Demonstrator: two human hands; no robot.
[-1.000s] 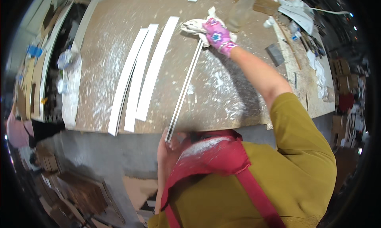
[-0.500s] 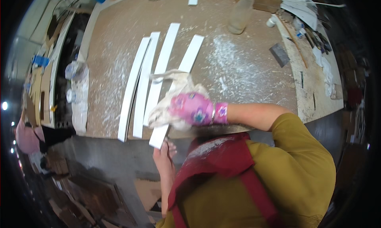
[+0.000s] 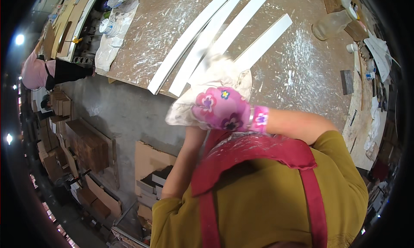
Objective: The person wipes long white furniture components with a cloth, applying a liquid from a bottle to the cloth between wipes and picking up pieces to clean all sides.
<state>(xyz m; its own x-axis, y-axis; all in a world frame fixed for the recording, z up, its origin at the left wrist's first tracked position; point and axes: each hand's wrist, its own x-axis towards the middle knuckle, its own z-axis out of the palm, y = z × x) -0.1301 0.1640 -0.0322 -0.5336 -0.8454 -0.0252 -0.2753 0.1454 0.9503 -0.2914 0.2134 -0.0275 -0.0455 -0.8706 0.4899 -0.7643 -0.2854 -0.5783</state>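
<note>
My right hand (image 3: 224, 109), in a pink flowered glove, is closed over a bunched off-white cloth (image 3: 183, 107) at the table's near edge. The cloth lies across a white strip (image 3: 265, 43) and hides its near end. From below, my left forearm (image 3: 183, 161) reaches up to the cloth, which covers that hand and its fingers. Left of the covered strip lie more long white strips: one in the middle (image 3: 241, 22), and two close together, an inner one (image 3: 202, 47) and an outer one (image 3: 185, 45).
White dust marks the brown table (image 3: 297, 45). At the far right stand a cloudy bottle (image 3: 330, 25) and a grey block (image 3: 346, 82). A plastic tub (image 3: 108, 27) sits at the left edge. Another person (image 3: 56, 73) is farther left, and cardboard (image 3: 151, 159) lies below.
The view has shifted, so the table sits higher and turned. My left hand, earlier visible gripping the strip's near end, is now behind the cloth. My right hand still presses the cloth.
</note>
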